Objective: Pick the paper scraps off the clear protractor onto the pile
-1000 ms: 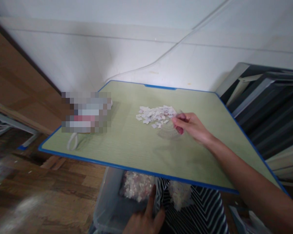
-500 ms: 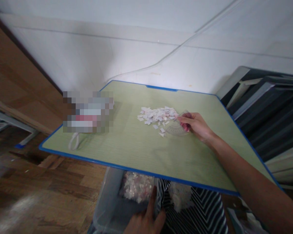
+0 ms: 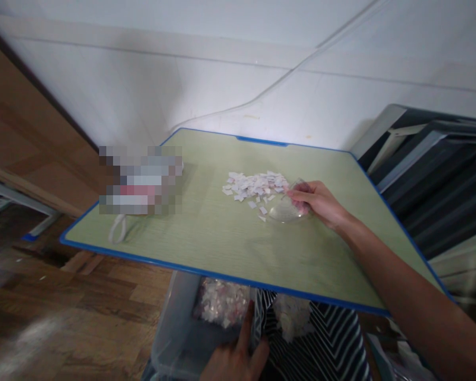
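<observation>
My right hand point(image 3: 315, 200) pinches a clear plastic protractor point(image 3: 285, 210) by its straight side. The protractor's curved edge points left and down, next to a pile of small white paper pieces point(image 3: 257, 185) on the tabletop. Pinkish colour shows through the plastic where the fingers grip it. Below the table's front edge, my left hand point(image 3: 236, 360) is by the rim of a clear plastic bin point(image 3: 170, 338). Its index finger stretches forward and the thumb stands apart; the other fingers are partly hidden. Inside the bin is a shiny bag of small pale pieces point(image 3: 222, 304).
The pale green table point(image 3: 206, 238) has a blue edge. A blurred-out object point(image 3: 143, 185) with a white loop point(image 3: 118, 228) lies at its left. Dark folded panels point(image 3: 440, 169) lean at the right. More pale pieces point(image 3: 293, 315) lie on striped cloth point(image 3: 333, 338).
The protractor has tilted slightly and catches more light. The whole view has shifted a little; my left hand keeps its place by the bin.
</observation>
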`<action>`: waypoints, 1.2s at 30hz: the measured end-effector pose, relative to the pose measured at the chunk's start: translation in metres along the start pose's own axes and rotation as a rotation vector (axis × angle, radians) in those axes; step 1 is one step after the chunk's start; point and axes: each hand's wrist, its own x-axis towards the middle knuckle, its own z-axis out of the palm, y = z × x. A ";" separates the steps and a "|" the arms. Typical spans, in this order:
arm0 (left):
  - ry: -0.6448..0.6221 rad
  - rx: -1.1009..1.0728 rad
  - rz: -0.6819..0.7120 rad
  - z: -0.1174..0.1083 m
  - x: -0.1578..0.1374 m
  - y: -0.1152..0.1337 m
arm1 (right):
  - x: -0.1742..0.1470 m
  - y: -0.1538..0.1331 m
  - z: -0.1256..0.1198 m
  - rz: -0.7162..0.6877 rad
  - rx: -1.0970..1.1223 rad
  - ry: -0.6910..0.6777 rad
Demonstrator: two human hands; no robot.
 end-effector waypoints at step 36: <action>-0.050 -0.018 0.006 0.000 -0.001 0.000 | -0.014 -0.018 -0.023 0.194 -0.339 -0.752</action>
